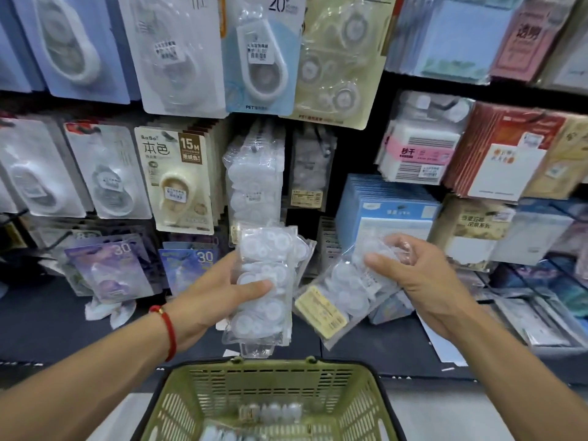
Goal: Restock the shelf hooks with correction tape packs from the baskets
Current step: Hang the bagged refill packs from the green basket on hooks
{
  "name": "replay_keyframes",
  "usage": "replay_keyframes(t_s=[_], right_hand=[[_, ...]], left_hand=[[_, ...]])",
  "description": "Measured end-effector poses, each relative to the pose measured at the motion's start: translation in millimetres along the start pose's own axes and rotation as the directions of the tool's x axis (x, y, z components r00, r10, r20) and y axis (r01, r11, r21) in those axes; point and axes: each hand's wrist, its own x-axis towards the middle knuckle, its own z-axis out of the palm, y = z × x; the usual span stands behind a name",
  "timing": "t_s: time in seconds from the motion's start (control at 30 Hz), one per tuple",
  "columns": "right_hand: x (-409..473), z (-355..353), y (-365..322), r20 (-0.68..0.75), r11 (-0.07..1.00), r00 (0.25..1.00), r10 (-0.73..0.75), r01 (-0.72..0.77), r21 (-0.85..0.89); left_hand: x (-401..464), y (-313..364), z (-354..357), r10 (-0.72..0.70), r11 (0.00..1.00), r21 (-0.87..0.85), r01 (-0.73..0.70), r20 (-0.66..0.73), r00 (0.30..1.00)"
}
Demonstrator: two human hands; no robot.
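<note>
Above green basket (222, 377), left hand (219, 291) grips upright pack stack (264, 281); right hand (423, 281) pinches tilted pack (343, 291).

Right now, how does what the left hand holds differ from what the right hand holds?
The left hand grips a stack of clear packs held nearly upright, while the right hand pinches a single clear pack tilted on a slant. The single pack shows a yellow label at its lower end; no such label shows on the stack. Both hold white round tape pieces in see-through plastic, and both sit above the green basket.
</note>
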Motion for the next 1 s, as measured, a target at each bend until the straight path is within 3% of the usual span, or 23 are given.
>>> replay_keyframes(t_s=[0.13, 0.3, 0.5, 0.63, 0.8, 1.0], right_hand=[[0, 29, 7, 0.053, 1.0, 0.999, -0.001, 0.002, -0.021], [6, 63, 11, -0.084, 0.995, 0.996, -0.013, 0.005, -0.099], [8, 85, 18, -0.058, 0.983, 0.984, 0.166, -0.161, 0.086], [13, 81, 4, -0.051, 0.994, 0.998, 0.021, -0.016, 0.104], [29, 77, -30, -0.145, 0.975, 0.966, -0.212, 0.218, 0.03], [47, 83, -51, -0.238, 0.97, 0.947, -0.216, 0.237, 0.061]], left_hand=[[-1, 1, 15, -0.043, 0.999, 0.015, 0.043, 0.015, 0.999], [-4, 0, 25, -0.098, 0.993, -0.069, 0.097, -0.011, 0.995], [-6, 4, 21, -0.093, 0.987, -0.141, 0.073, -0.146, 0.985], [-10, 12, 8, 0.01, 0.999, -0.04, -0.02, -0.229, 0.973], [-18, 23, -9, 0.125, 0.991, -0.002, -0.131, -0.306, 0.944], [-26, 31, -16, 0.177, 0.982, -0.01, -0.19, -0.322, 0.93]])
